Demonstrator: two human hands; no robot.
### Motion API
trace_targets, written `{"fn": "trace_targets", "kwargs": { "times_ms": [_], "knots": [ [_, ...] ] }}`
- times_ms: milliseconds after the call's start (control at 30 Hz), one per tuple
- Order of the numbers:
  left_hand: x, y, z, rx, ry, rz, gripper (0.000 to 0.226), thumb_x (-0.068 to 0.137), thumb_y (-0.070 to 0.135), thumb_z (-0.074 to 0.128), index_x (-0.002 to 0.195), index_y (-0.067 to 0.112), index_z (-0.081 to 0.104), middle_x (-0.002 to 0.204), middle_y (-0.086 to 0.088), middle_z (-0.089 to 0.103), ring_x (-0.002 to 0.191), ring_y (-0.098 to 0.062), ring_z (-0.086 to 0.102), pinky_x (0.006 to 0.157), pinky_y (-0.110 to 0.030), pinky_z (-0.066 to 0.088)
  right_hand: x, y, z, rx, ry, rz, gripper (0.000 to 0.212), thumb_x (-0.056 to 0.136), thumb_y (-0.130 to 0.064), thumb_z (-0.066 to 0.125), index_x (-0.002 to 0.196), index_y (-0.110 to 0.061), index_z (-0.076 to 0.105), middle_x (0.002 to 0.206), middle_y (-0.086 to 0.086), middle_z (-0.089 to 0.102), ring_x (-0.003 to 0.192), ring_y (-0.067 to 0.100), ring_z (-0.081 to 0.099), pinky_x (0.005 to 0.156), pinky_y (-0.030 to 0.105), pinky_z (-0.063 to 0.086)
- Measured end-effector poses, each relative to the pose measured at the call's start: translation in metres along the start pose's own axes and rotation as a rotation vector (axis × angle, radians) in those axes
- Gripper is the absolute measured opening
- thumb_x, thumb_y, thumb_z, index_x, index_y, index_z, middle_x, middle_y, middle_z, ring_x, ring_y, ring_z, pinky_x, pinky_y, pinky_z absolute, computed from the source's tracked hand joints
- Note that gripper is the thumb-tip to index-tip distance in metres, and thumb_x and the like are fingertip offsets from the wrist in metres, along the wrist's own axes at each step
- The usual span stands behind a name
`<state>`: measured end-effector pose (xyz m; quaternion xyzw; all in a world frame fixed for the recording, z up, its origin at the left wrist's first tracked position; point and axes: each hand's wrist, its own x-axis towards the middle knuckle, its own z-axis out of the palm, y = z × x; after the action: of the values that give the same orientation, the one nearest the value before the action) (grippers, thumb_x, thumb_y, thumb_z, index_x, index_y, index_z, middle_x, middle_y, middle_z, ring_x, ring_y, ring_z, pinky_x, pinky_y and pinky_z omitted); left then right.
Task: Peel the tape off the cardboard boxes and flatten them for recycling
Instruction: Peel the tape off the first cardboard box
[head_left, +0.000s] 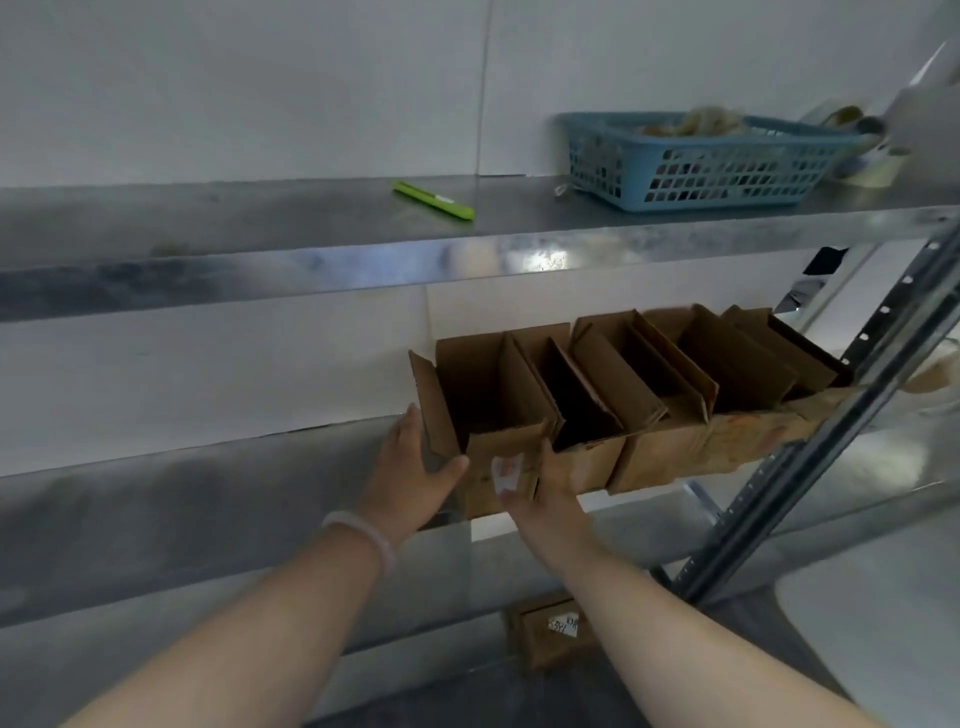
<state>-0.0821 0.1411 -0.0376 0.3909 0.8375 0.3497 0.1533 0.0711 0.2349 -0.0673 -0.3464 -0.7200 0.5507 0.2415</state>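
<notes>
Fingers (410, 428) of the left hand (415, 470) laid along the left wall of the leftmost cardboard box (488, 405), thumb hooked round its front corner; pale bracelet (366, 538) on that wrist. Fingers of the right hand (553, 501) clasped on the same box at its right front edge, tips tucked into the gap beside the next box, thumb just beside a white label (506, 473) on the front face. Open-topped, flaps up, at the left end of a row of boxes (675, 395) on the middle shelf (208, 493), touching its neighbour. On the top shelf (260, 218), a green cutter or pen (434, 200), too blurred to tell which, and a blue basket (701, 161), well apart. Lower down, a small brown box (550, 631) with a white sticker.
</notes>
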Motion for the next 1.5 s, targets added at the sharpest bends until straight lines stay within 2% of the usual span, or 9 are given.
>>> {"fn": "trace_targets", "kwargs": {
  "times_ms": [200, 500, 600, 733, 1000, 1067, 1233, 1400, 1500],
  "knots": [
    [0.028, -0.007, 0.003, -0.231, -0.072, -0.033, 0.085, 0.083, 0.051, 0.065, 0.150, 0.027, 0.018, 0.154, -0.001, 0.028, 0.139, -0.021, 0.032, 0.111, -0.046, 0.036, 0.012, 0.001, 0.015, 0.056, 0.089, 0.011, 0.058, 0.095, -0.031, 0.059, 0.145, -0.039, 0.031, 0.140, -0.011, 0.050, 0.129, 0.011, 0.047, 0.109, 0.037, 0.041],
    [0.031, -0.041, -0.028, -0.437, -0.006, -0.037, 0.047, 0.083, 0.048, 0.064, 0.124, 0.041, 0.043, 0.094, 0.036, 0.060, 0.087, 0.017, 0.059, 0.064, -0.003, 0.044, 0.023, -0.017, 0.043, -0.103, 0.105, -0.093, 0.028, 0.095, -0.033, 0.053, 0.108, -0.058, 0.053, 0.119, -0.019, 0.046, 0.108, -0.020, 0.040, 0.084, -0.004, 0.033],
    [0.033, -0.047, -0.048, -0.431, -0.021, -0.106, 0.090, 0.065, 0.076, 0.057, 0.142, 0.036, 0.031, 0.107, 0.027, 0.046, 0.084, 0.013, 0.050, 0.073, -0.006, 0.038, 0.022, -0.023, 0.062, -0.159, -0.037, -0.181, 0.035, 0.090, -0.037, 0.049, 0.115, -0.061, 0.046, 0.133, -0.022, 0.047, 0.126, -0.004, 0.040, 0.103, 0.014, 0.035],
    [0.042, -0.068, -0.065, -0.483, -0.135, -0.174, 0.083, 0.057, 0.081, 0.065, 0.127, 0.039, 0.047, 0.109, 0.018, 0.061, 0.095, 0.000, 0.062, 0.078, -0.022, 0.051, 0.026, -0.017, 0.082, -0.293, -0.114, -0.372, 0.044, 0.095, -0.016, 0.047, 0.133, -0.039, 0.047, 0.144, -0.010, 0.044, 0.135, 0.002, 0.033, 0.114, 0.020, 0.027],
    [0.013, -0.138, -0.064, -0.943, -0.149, -0.488, 0.044, 0.080, 0.041, 0.067, 0.123, 0.043, 0.056, 0.119, 0.002, 0.066, 0.108, -0.023, 0.062, 0.087, -0.047, 0.055, 0.050, -0.012, 0.084, -0.030, 0.051, 0.378, 0.076, 0.082, -0.047, 0.070, 0.146, -0.027, 0.034, 0.146, 0.001, 0.045, 0.130, 0.022, 0.046, 0.110, 0.041, 0.037],
    [0.004, -0.149, -0.059, -1.066, -0.150, -0.528, 0.032, 0.090, 0.027, 0.061, 0.119, 0.039, 0.060, 0.118, 0.000, 0.066, 0.111, -0.025, 0.060, 0.093, -0.050, 0.051, 0.050, -0.008, 0.089, 0.092, -0.062, 0.432, 0.045, 0.076, -0.051, 0.073, 0.116, -0.037, 0.057, 0.127, -0.003, 0.062, 0.108, 0.014, 0.060, 0.097, 0.036, 0.049],
    [-0.005, -0.158, -0.072, -0.943, -0.184, -0.476, 0.049, 0.094, 0.021, 0.054, 0.138, 0.037, 0.042, 0.117, 0.007, 0.068, 0.106, -0.019, 0.065, 0.076, -0.030, 0.054, 0.059, -0.020, 0.096, -0.020, -0.013, 0.162, 0.033, 0.083, -0.035, 0.073, 0.109, -0.044, 0.055, 0.105, -0.020, 0.065, 0.101, 0.005, 0.061, 0.078, 0.020, 0.049],
    [0.013, -0.159, -0.108, -0.500, 0.280, -0.337, 0.099, 0.079, 0.039, 0.073, 0.152, 0.029, 0.006, 0.155, -0.008, 0.026, 0.138, -0.025, 0.032, 0.111, -0.045, 0.032, 0.071, -0.063, 0.091, -0.373, -0.159, -0.205, 0.067, 0.083, -0.033, 0.069, 0.135, -0.057, 0.034, 0.108, -0.037, 0.052, 0.096, -0.020, 0.050, 0.077, 0.000, 0.040],
    [0.019, -0.161, -0.129, -0.359, 0.402, -0.156, 0.104, 0.068, 0.067, 0.069, 0.150, 0.040, 0.010, 0.155, 0.002, 0.023, 0.138, -0.017, 0.030, 0.111, -0.039, 0.029, 0.080, -0.079, 0.098, -0.685, -0.170, -0.503, 0.075, 0.083, -0.036, 0.068, 0.145, -0.046, 0.028, 0.136, -0.023, 0.046, 0.123, -0.006, 0.039, 0.106, 0.015, 0.031]
  ]
}}
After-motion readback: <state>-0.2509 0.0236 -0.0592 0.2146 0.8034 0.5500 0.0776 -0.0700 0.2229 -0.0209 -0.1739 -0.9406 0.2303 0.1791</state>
